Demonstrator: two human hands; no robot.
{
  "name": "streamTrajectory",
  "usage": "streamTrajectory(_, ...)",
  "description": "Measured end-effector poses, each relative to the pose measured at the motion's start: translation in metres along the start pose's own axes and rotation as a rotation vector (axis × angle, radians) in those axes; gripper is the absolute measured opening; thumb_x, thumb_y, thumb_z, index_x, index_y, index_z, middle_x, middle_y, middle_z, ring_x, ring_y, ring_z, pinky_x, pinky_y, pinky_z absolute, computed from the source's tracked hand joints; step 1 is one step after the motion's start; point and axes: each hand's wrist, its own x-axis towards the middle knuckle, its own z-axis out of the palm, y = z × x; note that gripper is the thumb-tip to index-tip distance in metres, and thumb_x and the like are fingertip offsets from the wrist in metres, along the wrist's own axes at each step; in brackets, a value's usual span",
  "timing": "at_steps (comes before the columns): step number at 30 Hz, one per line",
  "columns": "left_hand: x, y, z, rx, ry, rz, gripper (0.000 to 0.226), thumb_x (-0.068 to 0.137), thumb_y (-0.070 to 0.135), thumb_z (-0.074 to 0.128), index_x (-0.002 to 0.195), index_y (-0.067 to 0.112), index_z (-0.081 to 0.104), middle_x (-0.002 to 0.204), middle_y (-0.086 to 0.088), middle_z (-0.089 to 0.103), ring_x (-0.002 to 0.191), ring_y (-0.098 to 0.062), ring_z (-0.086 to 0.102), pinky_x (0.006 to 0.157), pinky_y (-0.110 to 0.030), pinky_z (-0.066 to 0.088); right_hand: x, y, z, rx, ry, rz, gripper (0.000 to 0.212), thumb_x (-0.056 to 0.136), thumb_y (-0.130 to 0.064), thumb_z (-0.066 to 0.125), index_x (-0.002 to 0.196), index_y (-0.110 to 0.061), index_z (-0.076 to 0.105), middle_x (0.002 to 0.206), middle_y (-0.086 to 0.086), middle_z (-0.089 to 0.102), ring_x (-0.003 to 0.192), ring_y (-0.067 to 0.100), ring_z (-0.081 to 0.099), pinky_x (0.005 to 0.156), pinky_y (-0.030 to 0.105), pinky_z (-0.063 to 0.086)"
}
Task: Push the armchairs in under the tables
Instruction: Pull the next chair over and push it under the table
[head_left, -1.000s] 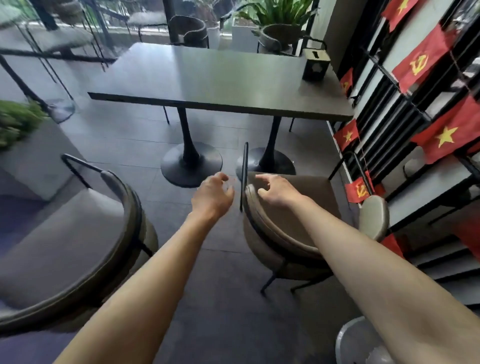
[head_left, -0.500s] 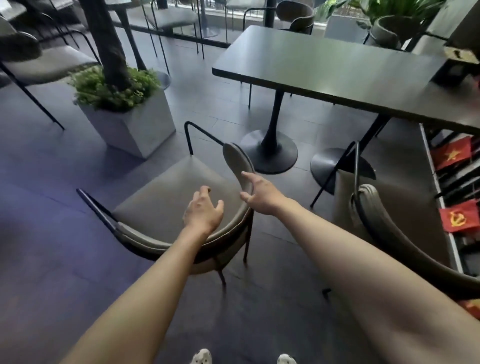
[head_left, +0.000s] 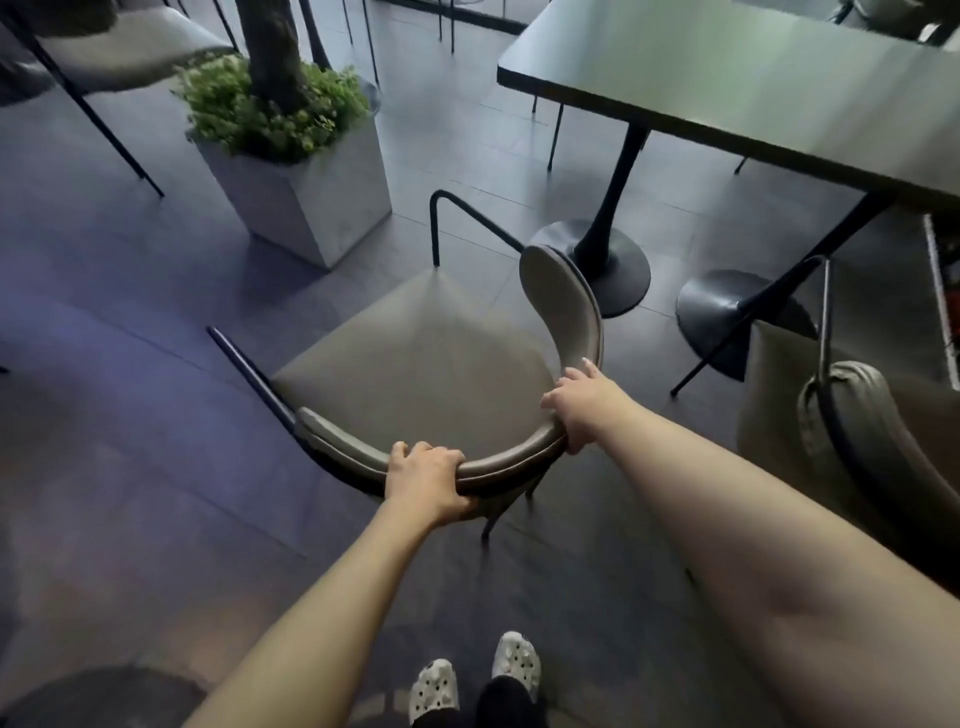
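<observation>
- Left hand (head_left: 426, 480) and right hand (head_left: 584, 402): fingers (head_left: 410, 451) clenched over curved backrest of armchair (head_left: 415, 358).
- Armchair: on floor, clear of worktop (head_left: 737, 83), seat front facing planter (head_left: 306, 192).
- Worktop: ahead and right of grip; right hand nearer.
- Likely requirement: swing clockwise, then push.

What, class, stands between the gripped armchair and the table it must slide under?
Nothing visible on the bare floor. Both hands, left and right, grip the armchair; the table has a pedestal base just ahead.
</observation>
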Motion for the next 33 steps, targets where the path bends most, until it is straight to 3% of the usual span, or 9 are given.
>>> streamTrajectory(3,0.005,0.006,0.008,0.049,0.058,-0.124,0.032,0.081,0.029,0.055,0.113,0.032,0.062,0.114,0.004,0.065,0.117,-0.018,0.05,0.111,-0.037,0.025,0.011,0.012,0.002,-0.102,0.067,-0.042,0.049,0.08,-0.027,0.065,0.128,-0.026,0.056,0.136,0.004,0.054,0.133,0.024,0.038,0.12,0.04,0.013)
streamTrajectory(5,0.007,0.005,0.011,0.078,0.085,-0.134,0.035,0.084,0.019,0.051,0.113,0.032,0.063,0.114,0.005,0.066,0.116,-0.017,0.05,0.11,-0.036,0.025,0.009,0.012,0.003,-0.164,0.161,-0.097,0.037,0.083,-0.023,0.061,0.119,-0.023,0.062,0.127,0.003,0.062,0.123,0.024,0.05,0.112,0.034,0.026)
streamTrajectory(8,0.004,0.004,0.011,0.094,0.141,-0.106,0.039,0.085,0.013,0.047,0.114,0.032,0.064,0.113,0.006,0.066,0.117,-0.017,0.048,0.11,-0.035,0.024,0.003,0.01,0.0,-0.221,0.183,-0.119,0.03,0.087,-0.019,0.056,0.116,-0.019,0.063,0.124,0.004,0.064,0.117,0.027,0.057,0.103,0.037,0.034)
streamTrajectory(18,0.014,-0.053,-0.007,0.091,0.068,0.026,0.037,0.087,0.023,0.052,0.114,0.044,0.064,0.113,0.015,0.067,0.115,-0.015,0.043,0.111,-0.037,0.018,-0.007,-0.025,-0.009,-0.065,0.104,-0.041,0.03,0.091,-0.009,0.053,0.12,-0.012,0.061,0.128,0.006,0.062,0.122,0.029,0.054,0.109,0.055,0.028)
streamTrajectory(23,0.041,-0.099,-0.032,0.102,0.02,0.104,0.03,0.09,0.031,0.053,0.113,0.048,0.062,0.112,0.014,0.06,0.117,-0.02,0.04,0.105,-0.038,0.021,-0.001,-0.055,-0.018,0.007,0.079,0.027,0.033,0.091,-0.01,0.052,0.123,-0.014,0.06,0.13,0.005,0.06,0.125,0.029,0.053,0.103,0.057,0.036)
streamTrajectory(28,0.083,-0.129,-0.059,0.234,0.034,0.212,0.037,0.09,0.025,0.049,0.117,0.049,0.059,0.116,0.015,0.06,0.123,-0.013,0.035,0.106,-0.041,-0.001,0.013,-0.075,-0.029,0.078,0.08,0.099,0.031,0.089,-0.02,0.058,0.118,-0.015,0.063,0.125,0.004,0.064,0.12,0.029,0.057,0.094,0.048,0.047)
streamTrajectory(33,0.13,-0.137,-0.087,0.322,0.068,0.34,0.039,0.091,0.022,0.047,0.118,0.048,0.059,0.122,0.019,0.061,0.125,-0.011,0.035,0.112,-0.044,0.004,0.03,-0.083,-0.037,0.19,0.061,0.213,0.027,0.08,-0.023,0.061,0.107,-0.018,0.067,0.115,0.002,0.068,0.11,0.027,0.062,0.087,0.04,0.052)
